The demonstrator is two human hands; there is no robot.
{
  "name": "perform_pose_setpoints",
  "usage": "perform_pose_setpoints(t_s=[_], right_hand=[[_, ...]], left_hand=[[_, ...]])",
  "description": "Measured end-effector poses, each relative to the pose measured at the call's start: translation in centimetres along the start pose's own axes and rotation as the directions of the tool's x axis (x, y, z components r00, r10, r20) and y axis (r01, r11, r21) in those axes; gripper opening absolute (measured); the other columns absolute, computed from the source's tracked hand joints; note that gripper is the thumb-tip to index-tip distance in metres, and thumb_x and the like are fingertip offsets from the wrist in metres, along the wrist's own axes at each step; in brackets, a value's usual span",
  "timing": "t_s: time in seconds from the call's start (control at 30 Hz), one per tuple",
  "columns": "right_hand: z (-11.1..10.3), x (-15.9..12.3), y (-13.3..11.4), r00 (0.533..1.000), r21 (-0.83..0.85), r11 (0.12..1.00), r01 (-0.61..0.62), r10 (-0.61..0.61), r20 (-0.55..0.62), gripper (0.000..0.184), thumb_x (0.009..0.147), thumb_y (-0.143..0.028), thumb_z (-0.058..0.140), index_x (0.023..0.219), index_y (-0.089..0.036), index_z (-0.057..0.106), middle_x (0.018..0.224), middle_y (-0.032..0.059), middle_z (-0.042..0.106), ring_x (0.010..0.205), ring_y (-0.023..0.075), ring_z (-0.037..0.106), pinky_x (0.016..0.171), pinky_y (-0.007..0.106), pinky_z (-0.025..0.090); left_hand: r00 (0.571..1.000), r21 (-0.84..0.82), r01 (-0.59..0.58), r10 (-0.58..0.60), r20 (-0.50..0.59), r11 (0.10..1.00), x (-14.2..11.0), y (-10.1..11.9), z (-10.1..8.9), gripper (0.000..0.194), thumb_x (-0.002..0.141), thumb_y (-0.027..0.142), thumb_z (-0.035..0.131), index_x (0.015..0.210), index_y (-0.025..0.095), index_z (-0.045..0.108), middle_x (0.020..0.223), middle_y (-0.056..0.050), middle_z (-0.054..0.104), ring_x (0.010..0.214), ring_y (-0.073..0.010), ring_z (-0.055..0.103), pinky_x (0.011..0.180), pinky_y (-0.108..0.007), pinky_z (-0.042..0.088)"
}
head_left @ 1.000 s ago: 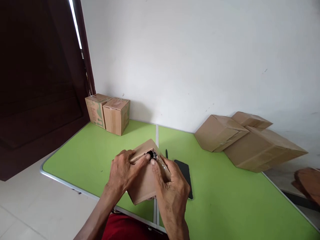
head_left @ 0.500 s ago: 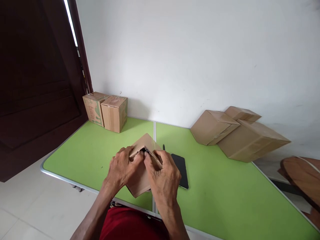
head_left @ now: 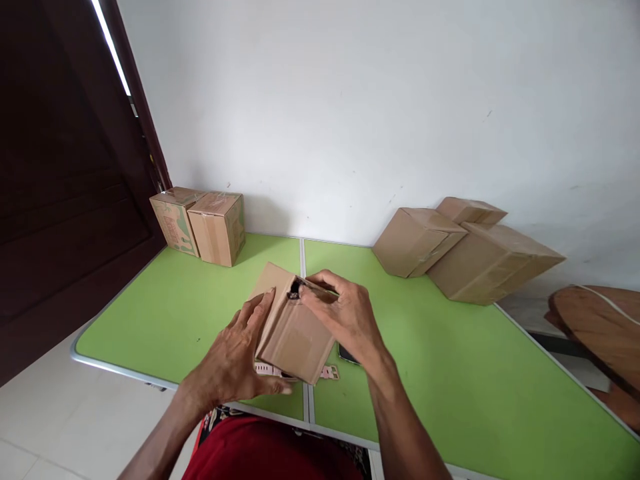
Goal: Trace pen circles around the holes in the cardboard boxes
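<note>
A small brown cardboard box [head_left: 303,340] is tilted between my hands over the middle of the table, with a dark torn hole [head_left: 295,289] at its upper corner. My left hand [head_left: 235,353] steadies the box from the left, fingers along its side and thumb stretched near the lower edge. At the hole, my right hand [head_left: 347,317] grips the cardboard edge, its thumb at the opening. Below the box, a pink perforated strap [head_left: 330,372] with a buckle lies partly covered. What is inside the box cannot be made out.
Two printed cartons [head_left: 216,230] stand at the back left of the green table [head_left: 430,373]. Several plain brown boxes [head_left: 493,263] are grouped at the back right. A dark flat device [head_left: 347,355] is partly hidden beside my right hand. A brown round wooden top [head_left: 600,327] is at the right.
The box has turned, exposing its taped face and the hole. My left hand has shifted to the box's lower left side, while my right hand stays at the torn corner. The pink strap has come into view.
</note>
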State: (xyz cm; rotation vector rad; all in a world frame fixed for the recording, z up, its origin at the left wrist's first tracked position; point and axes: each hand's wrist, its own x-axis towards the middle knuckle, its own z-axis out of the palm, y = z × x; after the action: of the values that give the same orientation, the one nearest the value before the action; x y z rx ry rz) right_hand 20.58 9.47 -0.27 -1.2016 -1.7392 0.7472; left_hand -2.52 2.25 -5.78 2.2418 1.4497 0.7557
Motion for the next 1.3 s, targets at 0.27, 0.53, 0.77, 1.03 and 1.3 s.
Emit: perform_pose_setpoints(t_s=[0.27, 0.53, 0.77, 1.03, 1.3], right_hand=[[-0.9, 1.8, -1.3, 0.971, -0.112, 0.978, 0.178, -0.156, 0.181, 0.022, 0.09, -0.043, 0.071, 0.085, -0.024, 0.082, 0.086, 0.0046, 0.083, 0.071, 0.0224, 0.073, 0.065, 0.034, 0.052], [0.7, 2.1, -2.2, 0.953, -0.202, 0.947, 0.249, -0.203, 0.225, 0.012, 0.091, -0.031, 0.076, 0.093, -0.023, 0.085, 0.094, 0.0055, 0.084, 0.081, 0.0232, 0.075, 0.077, 0.037, 0.057], [-0.7, 3.8, 3.9, 0.997, -0.038, 0.997, 0.062, -0.06, 0.052, 0.056, 0.105, -0.069, 0.055, 0.128, -0.024, 0.081, 0.126, 0.0108, 0.085, 0.108, 0.0278, 0.082, 0.085, 0.042, 0.066], [-1.3, 0.6, 13.9, 0.989, -0.623, 0.769, -0.14, 0.131, -0.061, 0.02, 0.105, -0.02, 0.063, 0.093, -0.014, 0.077, 0.094, 0.0136, 0.08, 0.084, 0.0259, 0.077, 0.07, 0.037, 0.059], [1.9, 4.3, 18.8, 0.96, -0.743, 0.646, 0.175, 0.056, 0.275, 0.024, 0.108, -0.038, 0.074, 0.128, -0.024, 0.074, 0.135, 0.0089, 0.074, 0.117, 0.0245, 0.074, 0.099, 0.043, 0.065]], left_hand=[[0.968, 0.178, -0.252, 0.245, 0.062, 0.951, 2.2, -2.1, -2.2, 0.189, 0.049, 0.037, 0.113, 0.175, 0.032, -0.029, 0.185, -0.03, 0.015, 0.168, -0.0584, 0.025, 0.13, -0.077, 0.035], [0.916, 0.122, -0.385, 0.395, -0.068, 0.915, 2.6, -3.6, -0.2, 0.178, 0.058, 0.058, 0.105, 0.174, 0.031, -0.027, 0.173, -0.031, 0.018, 0.163, -0.0612, 0.024, 0.124, -0.079, 0.039], [0.93, 0.082, -0.282, 0.293, -0.222, 0.956, 2.0, -5.3, 0.8, 0.175, 0.052, 0.058, 0.105, 0.175, 0.021, -0.014, 0.162, -0.031, 0.03, 0.15, -0.0586, 0.04, 0.122, -0.077, 0.044], [0.906, 0.098, -0.312, 0.327, -0.269, 0.945, 1.3, -5.1, 1.8, 0.178, 0.054, 0.063, 0.103, 0.176, 0.015, -0.017, 0.166, -0.035, 0.031, 0.151, -0.0615, 0.041, 0.117, -0.081, 0.048], [0.907, 0.058, -0.329, 0.333, -0.256, 0.942, 1.7, -5.8, 1.5, 0.186, 0.052, 0.067, 0.106, 0.175, 0.017, -0.025, 0.171, -0.035, 0.03, 0.152, -0.0609, 0.044, 0.121, -0.081, 0.045]])
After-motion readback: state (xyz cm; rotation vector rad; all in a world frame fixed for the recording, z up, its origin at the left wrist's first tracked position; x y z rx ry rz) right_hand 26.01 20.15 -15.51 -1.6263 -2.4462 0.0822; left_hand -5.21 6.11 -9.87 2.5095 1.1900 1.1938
